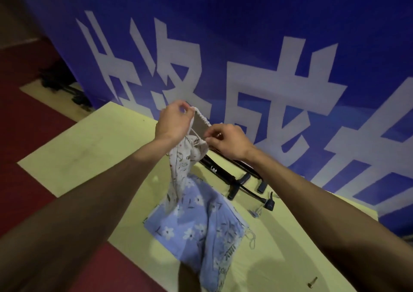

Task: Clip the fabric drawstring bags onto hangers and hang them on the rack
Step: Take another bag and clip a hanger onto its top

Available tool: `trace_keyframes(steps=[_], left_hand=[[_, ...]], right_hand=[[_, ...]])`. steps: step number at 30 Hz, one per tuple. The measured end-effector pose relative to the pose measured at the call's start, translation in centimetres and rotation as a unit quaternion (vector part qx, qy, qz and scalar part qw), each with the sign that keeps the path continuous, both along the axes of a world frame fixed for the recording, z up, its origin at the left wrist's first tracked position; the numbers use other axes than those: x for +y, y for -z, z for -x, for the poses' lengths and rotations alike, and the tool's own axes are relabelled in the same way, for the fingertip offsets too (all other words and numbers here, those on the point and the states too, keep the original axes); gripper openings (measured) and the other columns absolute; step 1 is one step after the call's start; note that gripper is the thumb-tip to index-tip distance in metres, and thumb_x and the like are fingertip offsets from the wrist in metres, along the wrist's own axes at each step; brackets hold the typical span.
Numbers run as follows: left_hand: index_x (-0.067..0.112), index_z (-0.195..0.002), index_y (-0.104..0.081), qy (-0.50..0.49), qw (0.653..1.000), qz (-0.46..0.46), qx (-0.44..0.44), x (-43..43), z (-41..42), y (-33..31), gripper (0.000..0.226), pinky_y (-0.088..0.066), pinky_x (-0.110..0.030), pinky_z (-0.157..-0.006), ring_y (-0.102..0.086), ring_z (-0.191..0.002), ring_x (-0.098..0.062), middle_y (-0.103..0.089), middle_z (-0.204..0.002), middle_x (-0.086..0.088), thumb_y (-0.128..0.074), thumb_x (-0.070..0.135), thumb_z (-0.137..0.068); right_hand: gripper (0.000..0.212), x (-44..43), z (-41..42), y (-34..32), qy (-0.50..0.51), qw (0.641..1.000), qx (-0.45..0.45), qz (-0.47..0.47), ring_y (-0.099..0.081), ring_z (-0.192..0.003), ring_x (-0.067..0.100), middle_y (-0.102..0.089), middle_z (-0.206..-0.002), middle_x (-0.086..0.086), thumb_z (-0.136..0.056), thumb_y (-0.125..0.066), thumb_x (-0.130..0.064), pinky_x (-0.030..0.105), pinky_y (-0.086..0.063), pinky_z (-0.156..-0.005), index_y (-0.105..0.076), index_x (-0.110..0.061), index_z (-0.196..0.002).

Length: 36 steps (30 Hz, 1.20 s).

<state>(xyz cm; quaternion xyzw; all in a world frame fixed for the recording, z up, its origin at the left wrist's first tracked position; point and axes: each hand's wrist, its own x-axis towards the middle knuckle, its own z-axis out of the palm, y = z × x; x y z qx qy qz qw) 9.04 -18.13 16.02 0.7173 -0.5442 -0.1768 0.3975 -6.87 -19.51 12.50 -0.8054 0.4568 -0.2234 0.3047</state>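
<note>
Filling the whole background is a blue banner (pixel 245 12) with big white characters, and a yellow-green table (pixel 89 153) runs out in front of it. On the table lies a loose heap of blue floral bags (pixel 196 224), flat and rumpled. Above it hangs a white floral drawstring bag (pixel 181 169), held up in the air with its lower end brushing the blue heap. Its long axis runs roughly vertical, mouth up and bottom down. Black clip hangers (pixel 237 178) lie on the table just behind, near the banner; no rack is in view.

The left hand (pixel 174 122) pinches the far upper end of the gathered mouth (pixel 202 117) between thumb and curled fingers. The right hand (pixel 228 142) pinches the nearer, lower end the same way, so the hem is stretched on a slant between them.

The bag looks light, thin and limp, so it should sag and fold wherever it is not supported. The doubled, ruched hem is probably the firmest place to hold it and for the clips to bite. A small metal bolt (pixel 312 284) lies near the table's front edge.
</note>
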Motion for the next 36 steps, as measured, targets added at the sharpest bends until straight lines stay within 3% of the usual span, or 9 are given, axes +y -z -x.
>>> trace_keyframes(steps=[4,7,11,15,19,23,29,33,36], left_hand=[[0.021,-0.104,-0.056,0.066,0.98,-0.044,-0.184,1.0,1.3,2.8,0.023,-0.049,-0.035,-0.071,-0.06,-0.08,-0.026,-0.064,-0.09,-0.003,-0.043,0.037,-0.096],[0.019,-0.104,-0.055,0.114,0.963,-0.112,-0.218,1.7,2.6,7.5,0.022,-0.039,-0.033,-0.068,-0.061,-0.086,-0.034,-0.064,-0.094,-0.01,-0.042,0.035,-0.096],[0.018,-0.101,-0.054,0.163,0.95,-0.244,-0.107,1.9,3.4,13.1,0.021,-0.041,-0.03,-0.062,-0.053,-0.071,-0.023,-0.057,-0.081,-0.004,-0.042,0.035,-0.097],[0.017,-0.096,-0.052,0.195,0.927,-0.319,0.035,1.7,3.1,16.9,0.015,-0.033,-0.023,-0.046,-0.046,-0.054,-0.009,-0.054,-0.072,0.003,-0.044,0.03,-0.098],[0.019,-0.096,-0.049,0.189,0.921,-0.337,0.045,0.7,2.3,19.5,0.016,-0.035,-0.026,-0.053,-0.05,-0.065,-0.01,-0.055,-0.085,-0.001,-0.041,0.033,-0.098],[0.019,-0.098,-0.049,0.161,0.918,-0.356,0.062,-0.1,1.6,20.9,0.016,-0.039,-0.029,-0.057,-0.054,-0.074,-0.021,-0.056,-0.087,-0.002,-0.039,0.031,-0.099],[0.021,-0.097,-0.047,0.139,0.918,-0.354,0.108,0.2,1.3,22.6,0.011,-0.036,-0.029,-0.06,-0.045,-0.061,-0.019,-0.053,-0.076,-0.003,-0.04,0.029,-0.099],[0.018,-0.103,-0.044,0.139,0.914,-0.361,0.126,0.8,1.5,23.0,0.009,-0.028,-0.026,-0.047,-0.031,-0.046,-0.014,-0.04,-0.06,0.0,-0.038,0.024,-0.1],[0.018,-0.102,-0.042,0.146,0.909,-0.367,0.133,1.2,2.0,22.6,0.007,-0.027,-0.025,-0.046,-0.033,-0.048,-0.012,-0.044,-0.067,0.0,-0.038,0.022,-0.1]], right_hand=[[0.013,0.3,1.7,3.3,0.011,0.996,-0.006,-0.089,-0.06,-0.087,0.008,-0.064,-0.09,-0.011,-0.09,-0.062,-0.021,0.024,-0.047,-0.08,-0.07,-0.016,-0.099],[0.014,0.9,3.6,7.0,-0.004,0.984,0.04,-0.174,-0.063,-0.084,0.011,-0.068,-0.09,-0.005,-0.091,-0.061,-0.017,0.023,-0.048,-0.077,-0.071,-0.011,-0.099],[0.012,0.0,6.0,11.2,0.052,0.969,0.058,-0.236,-0.067,-0.078,0.016,-0.07,-0.082,-0.001,-0.089,-0.06,-0.011,0.02,-0.052,-0.067,-0.07,-0.011,-0.096],[0.027,-2.4,7.3,15.5,0.078,0.953,0.191,-0.22,-0.06,-0.104,0.021,-0.065,-0.117,0.007,-0.088,-0.057,-0.016,0.029,-0.05,-0.085,-0.065,-0.013,-0.113],[0.045,-4.7,6.0,19.0,0.059,0.94,0.253,-0.221,-0.055,-0.117,0.029,-0.055,-0.132,0.014,-0.088,-0.061,-0.024,0.039,-0.048,-0.098,-0.051,-0.012,-0.13],[0.057,-6.3,3.7,21.9,0.029,0.937,0.282,-0.206,-0.049,-0.123,0.034,-0.047,-0.137,0.018,-0.088,-0.063,-0.025,0.044,-0.043,-0.102,-0.038,-0.007,-0.136],[0.057,-6.8,2.4,24.5,0.0,0.916,0.367,-0.161,-0.051,-0.116,0.037,-0.048,-0.129,0.019,-0.088,-0.06,-0.033,0.047,-0.038,-0.099,-0.035,-0.007,-0.132],[0.064,-6.7,2.3,24.0,0.018,0.92,0.336,-0.202,-0.053,-0.114,0.037,-0.041,-0.133,0.018,-0.084,-0.064,-0.037,0.045,-0.048,-0.092,-0.037,-0.003,-0.132],[0.062,-6.5,3.3,22.4,0.029,0.925,0.344,-0.157,-0.055,-0.112,0.033,-0.046,-0.131,0.016,-0.085,-0.062,-0.042,0.042,-0.047,-0.089,-0.041,-0.005,-0.13]])
